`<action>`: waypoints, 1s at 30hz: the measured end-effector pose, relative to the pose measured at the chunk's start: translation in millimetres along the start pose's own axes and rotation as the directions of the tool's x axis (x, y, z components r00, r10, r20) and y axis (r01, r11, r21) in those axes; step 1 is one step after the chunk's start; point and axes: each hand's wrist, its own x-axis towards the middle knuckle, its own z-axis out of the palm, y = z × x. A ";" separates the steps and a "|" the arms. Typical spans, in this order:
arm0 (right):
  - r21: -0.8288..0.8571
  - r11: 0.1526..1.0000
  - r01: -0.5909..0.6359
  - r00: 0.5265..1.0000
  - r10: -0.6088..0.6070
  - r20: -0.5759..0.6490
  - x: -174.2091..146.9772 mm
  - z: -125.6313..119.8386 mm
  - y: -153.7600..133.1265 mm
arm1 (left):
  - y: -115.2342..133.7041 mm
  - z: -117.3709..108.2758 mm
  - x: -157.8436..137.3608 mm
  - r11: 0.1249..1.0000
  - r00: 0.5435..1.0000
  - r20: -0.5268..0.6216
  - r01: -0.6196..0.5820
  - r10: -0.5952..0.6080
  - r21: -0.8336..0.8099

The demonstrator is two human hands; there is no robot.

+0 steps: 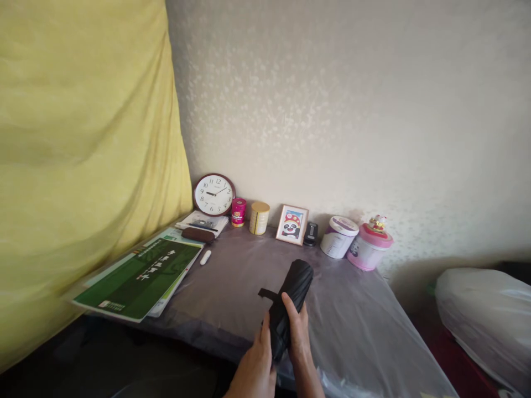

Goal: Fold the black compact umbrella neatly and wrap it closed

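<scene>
A black folded umbrella [296, 279] is held tilted over the near part of the table, its top end pointing away and to the right. My right hand [297, 329] is wrapped round its right side, with the thumb lying across the black cloth. Around the lower left side is my left hand [259, 354], closed on it near the lower end. A loose black strap [267, 294] sticks out from the umbrella to the left. The umbrella's lowest end is partly hidden by my hands.
A grey-covered table [236, 287] bears green books [145, 276], a brown case [198, 235], a white stick-shaped item [206, 257], a clock [214, 194], a pink can [238, 213], a yellow-lidded tin [259, 219], a panda picture frame [292, 225] and two tubs [339, 237]. A yellow curtain [91, 138] hangs left.
</scene>
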 end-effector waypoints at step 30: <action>-0.249 0.934 0.255 0.962 -0.270 -0.029 27.5 -23.4 33.2 | -7.1 -32.4 27.1 0.985 0.996 -0.034 -0.078 0.084 0.157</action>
